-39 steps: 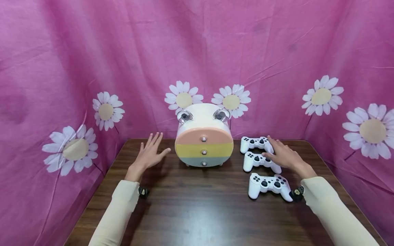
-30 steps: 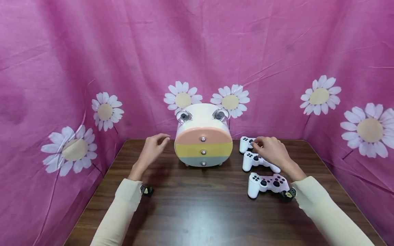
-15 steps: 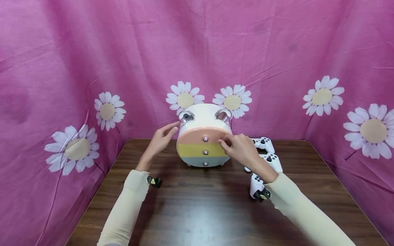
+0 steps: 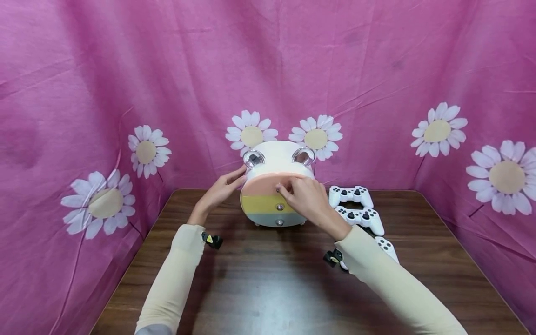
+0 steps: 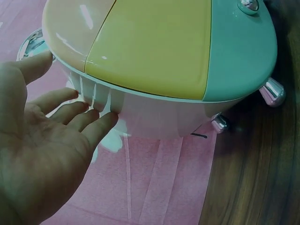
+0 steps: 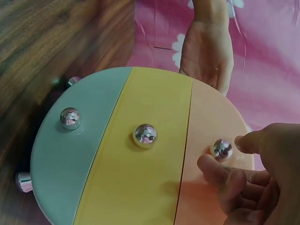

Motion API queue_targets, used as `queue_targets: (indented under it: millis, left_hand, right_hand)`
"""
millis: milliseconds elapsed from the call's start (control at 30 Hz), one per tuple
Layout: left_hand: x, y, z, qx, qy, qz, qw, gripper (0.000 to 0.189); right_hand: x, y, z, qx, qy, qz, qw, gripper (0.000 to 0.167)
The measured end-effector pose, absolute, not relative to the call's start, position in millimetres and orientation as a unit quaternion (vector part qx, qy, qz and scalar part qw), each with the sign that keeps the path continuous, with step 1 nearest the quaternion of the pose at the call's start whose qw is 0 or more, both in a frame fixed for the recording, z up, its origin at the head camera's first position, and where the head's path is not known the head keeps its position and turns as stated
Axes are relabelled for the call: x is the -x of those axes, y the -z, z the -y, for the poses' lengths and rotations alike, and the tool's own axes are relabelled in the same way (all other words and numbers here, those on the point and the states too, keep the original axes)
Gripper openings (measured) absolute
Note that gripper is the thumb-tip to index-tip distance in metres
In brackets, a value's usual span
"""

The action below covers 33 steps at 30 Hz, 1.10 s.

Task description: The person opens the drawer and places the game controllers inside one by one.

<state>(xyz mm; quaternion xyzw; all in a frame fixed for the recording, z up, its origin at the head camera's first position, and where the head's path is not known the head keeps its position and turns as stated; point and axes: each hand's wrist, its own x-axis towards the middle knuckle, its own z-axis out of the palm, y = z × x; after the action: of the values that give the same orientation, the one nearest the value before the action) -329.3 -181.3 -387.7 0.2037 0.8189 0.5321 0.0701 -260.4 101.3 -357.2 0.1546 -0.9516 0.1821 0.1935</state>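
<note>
A small oval drawer cabinet (image 4: 278,158) stands at the back middle of the table, white-bodied with chrome ring eyes on top. Its three drawers, all closed, are a peach drawer (image 6: 211,112), a yellow drawer (image 6: 140,183) and a green drawer (image 6: 65,164). My right hand (image 4: 307,197) is at the peach drawer's round chrome knob (image 6: 221,150), thumb and curled forefinger on either side of it. Against the cabinet's white side, near the top, my left hand (image 5: 51,131) rests its nearly straight fingers, palm facing the cabinet.
Three white game controllers lie right of the cabinet: a back controller (image 4: 351,190), a middle controller (image 4: 358,215) and a front controller (image 4: 387,247) partly covered by my right sleeve. A pink flowered cloth (image 4: 201,93) hangs behind the brown table (image 4: 251,279).
My right hand has moved left from above the controllers to the peach drawer's knob. My left hand has moved right, from spread fingers beside the cabinet to its side.
</note>
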Motion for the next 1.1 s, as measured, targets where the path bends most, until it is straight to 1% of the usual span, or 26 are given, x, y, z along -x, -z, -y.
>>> queue_targets:
  millis: [133,267,333,733,933,1100]
  left_hand:
    - [328,388,182,-0.204,-0.530,-0.819,0.074,0.063]
    - [327,388,182,-0.201,-0.526,-0.823,0.075,0.063]
    - [328,389,182,-0.201,-0.523,-0.825,0.075,0.062]
    - [329,391,183,-0.205,-0.524,-0.824,0.073,0.061]
    - [329,392,181,-0.209,-0.526,-0.822,0.069,0.063]
    - [328,391,181,-0.205,-0.526,-0.823,0.065,0.063]
  right_hand:
    - [261,358,-94,-0.152,-0.157,0.951,0.217,0.055]
    - [260,360,-88,-0.148,-0.128,0.949,0.247,0.058]
    - [259,361,-86,-0.145,-0.118,0.949,0.254,0.060]
    - [260,359,-79,-0.147,-0.074,0.951,0.262,0.058]
    - [260,361,-78,-0.137,-0.070,0.947,0.281,0.057]
    - [262,365,-77,-0.148,-0.065,0.939,0.304,0.053]
